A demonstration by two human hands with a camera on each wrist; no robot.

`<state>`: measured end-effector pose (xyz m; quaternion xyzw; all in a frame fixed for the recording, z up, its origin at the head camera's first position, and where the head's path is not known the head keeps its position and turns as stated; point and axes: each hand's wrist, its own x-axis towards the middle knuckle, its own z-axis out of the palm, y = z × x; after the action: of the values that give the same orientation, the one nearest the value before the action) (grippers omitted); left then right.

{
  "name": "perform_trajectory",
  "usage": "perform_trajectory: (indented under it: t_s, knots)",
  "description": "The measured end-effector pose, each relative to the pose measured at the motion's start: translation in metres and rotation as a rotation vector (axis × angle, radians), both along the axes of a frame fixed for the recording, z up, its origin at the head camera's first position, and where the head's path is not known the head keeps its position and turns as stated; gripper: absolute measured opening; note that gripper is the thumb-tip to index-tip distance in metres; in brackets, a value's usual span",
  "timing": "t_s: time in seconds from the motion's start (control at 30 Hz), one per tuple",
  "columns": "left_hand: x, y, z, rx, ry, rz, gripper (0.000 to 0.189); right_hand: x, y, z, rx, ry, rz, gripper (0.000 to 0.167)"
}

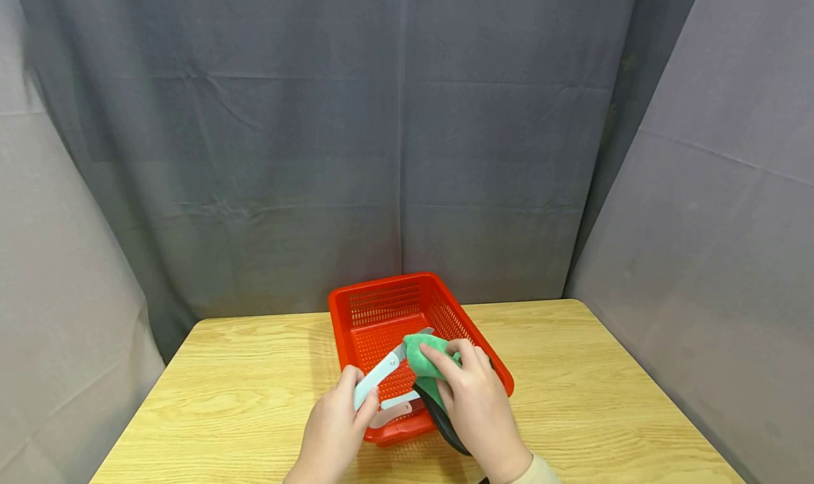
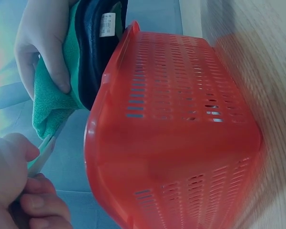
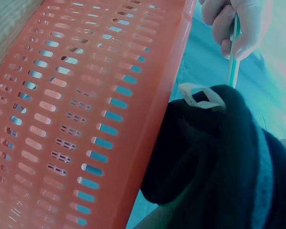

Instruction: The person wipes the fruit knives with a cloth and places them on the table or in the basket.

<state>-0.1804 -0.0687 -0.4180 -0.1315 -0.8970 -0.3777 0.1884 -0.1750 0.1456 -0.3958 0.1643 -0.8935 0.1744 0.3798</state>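
My left hand (image 1: pixel 333 422) grips the pale blue handle of a folding knife (image 1: pixel 375 380), its blade unfolded and pointing away to the upper right. A green cloth (image 1: pixel 420 357) with a black side is held in my right hand (image 1: pixel 480 399), folded over the middle of the blade; the tip shows past it. In the left wrist view, the cloth (image 2: pixel 52 109) wraps the blade close to the left hand (image 2: pixel 19 186). The right wrist view shows mostly the cloth's black side (image 3: pixel 200 152) and a small white tag (image 3: pixel 202 97).
Below both hands stands a red perforated basket (image 1: pixel 388 339) on a wooden table (image 1: pixel 242 385). Inside its near end lie a pale blue-handled item (image 1: pixel 400 400) and a pale pinkish one (image 1: pixel 389 415), partly hidden. Grey curtains (image 1: pixel 286 152) hang behind and at the sides.
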Motion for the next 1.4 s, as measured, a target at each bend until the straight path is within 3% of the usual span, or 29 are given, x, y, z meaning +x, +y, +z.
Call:
perform_trajectory:
  t_s: [0.27,0.57,0.87,1.4]
  knots:
    - [0.0000,0.0002,-0.0003,0.003,0.006,-0.010,0.015,-0.0001,-0.0003,0.0000,0.005,-0.020,-0.003,0.061]
    - [0.0002,0.0012,-0.0017,-0.019,0.058,0.000,0.017,-0.0028,0.0035,-0.0001,0.009,0.045,-0.007,0.062]
    - [-0.0002,0.0006,-0.0024,-0.005,0.055,-0.009,0.018,-0.0055,0.0053,-0.0017,0.007,0.083,-0.013,0.058]
    - [0.0005,0.0006,-0.0019,0.009,0.051,-0.011,0.017,-0.0057,0.0061,-0.0005,0.009,0.065,-0.033,0.060]
